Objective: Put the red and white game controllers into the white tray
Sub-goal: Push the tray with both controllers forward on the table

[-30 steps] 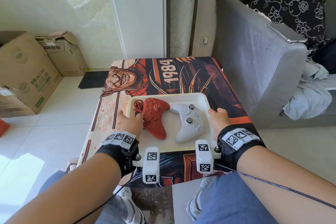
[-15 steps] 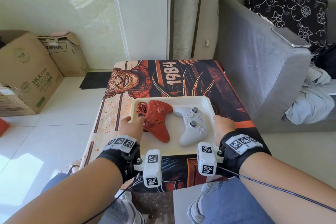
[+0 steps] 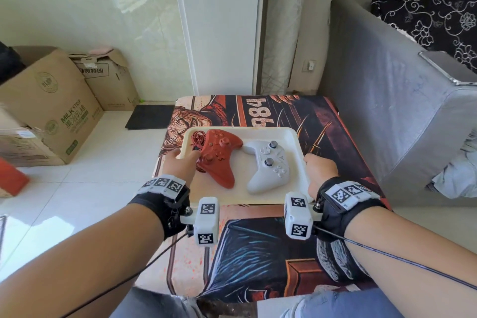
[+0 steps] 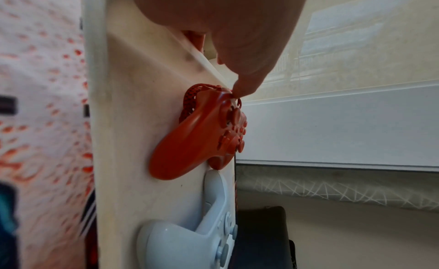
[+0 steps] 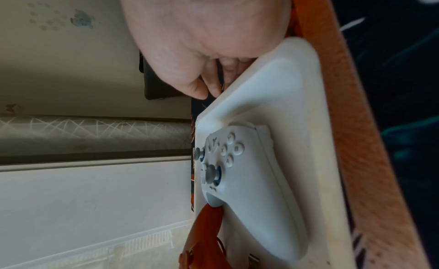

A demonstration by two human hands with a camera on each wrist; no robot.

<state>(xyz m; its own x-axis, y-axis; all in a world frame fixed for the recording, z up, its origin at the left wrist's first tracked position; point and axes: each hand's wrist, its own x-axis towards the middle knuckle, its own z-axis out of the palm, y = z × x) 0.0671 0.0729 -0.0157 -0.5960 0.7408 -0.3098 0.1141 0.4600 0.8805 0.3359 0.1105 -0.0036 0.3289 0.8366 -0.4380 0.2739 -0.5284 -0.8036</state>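
Note:
The white tray (image 3: 247,199) lies on the printed tablecloth, and both controllers lie face up inside it. The red controller (image 3: 219,155) is on the left with its red cable bunched at the tray's far left corner; the white controller (image 3: 268,170) lies to its right, touching it. My left hand (image 3: 183,162) grips the tray's left rim, thumb inside against the red controller (image 4: 197,141). My right hand (image 3: 318,169) grips the right rim, fingers curled under the tray (image 5: 285,81) beside the white controller (image 5: 256,188).
The low table (image 3: 258,253) has free cloth in front of and behind the tray. A grey sofa (image 3: 387,116) stands close on the right, with a flat device (image 3: 449,64) on its arm. Cardboard boxes (image 3: 51,106) and a black mat (image 3: 148,116) are on the floor to the left.
The tray, held by both hands, now sits farther from the table's near edge, toward its middle. The controllers have kept their places inside it. My view has tilted down.

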